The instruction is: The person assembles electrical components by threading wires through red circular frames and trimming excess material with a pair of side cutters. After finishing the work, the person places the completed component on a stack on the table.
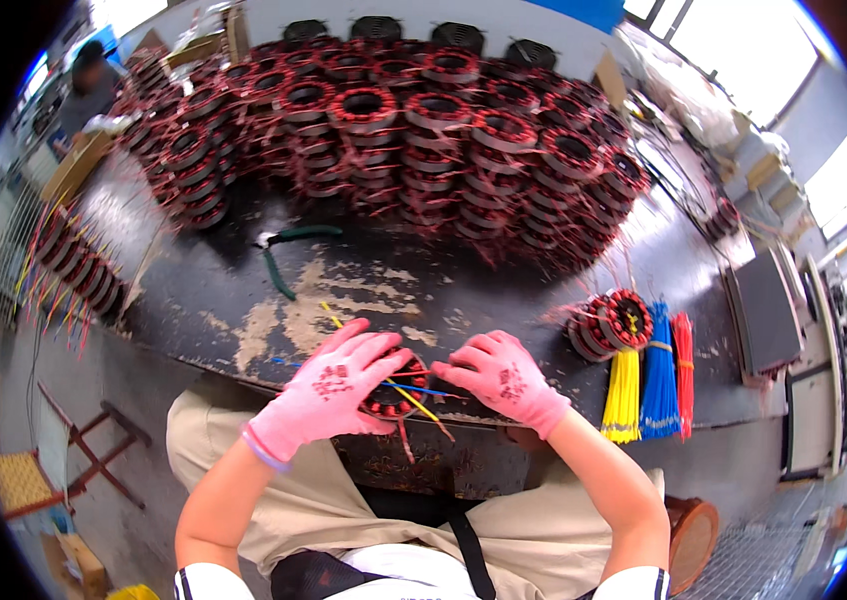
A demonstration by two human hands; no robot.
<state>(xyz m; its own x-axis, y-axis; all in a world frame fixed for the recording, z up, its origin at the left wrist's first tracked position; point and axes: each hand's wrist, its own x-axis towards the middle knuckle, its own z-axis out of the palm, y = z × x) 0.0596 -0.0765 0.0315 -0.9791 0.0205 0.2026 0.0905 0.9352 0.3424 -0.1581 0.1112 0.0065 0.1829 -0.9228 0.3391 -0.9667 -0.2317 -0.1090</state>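
A ring-shaped motor stator [376,408] with red windings stands at the table's near edge. My left hand [328,392], in a pink glove, is closed around its left side and hides much of it. A yellow wire [409,396] and a blue wire [425,390] lie crosswise over the ring, their ends poking out on both sides. My right hand [503,382], gloved alike, is at the ring's right with thumb and forefinger pinched at the end of a red wire [411,374]. Another reddish lead hangs below the ring.
Green-handled cutters [288,238] lie farther back on the dark, worn table [193,290]. Tall stacks of stators [363,110] fill the far side. To the right are more stators [611,322] and bundles of yellow [623,395], blue [659,385] and red wires [683,375]. A person [91,88] is far left.
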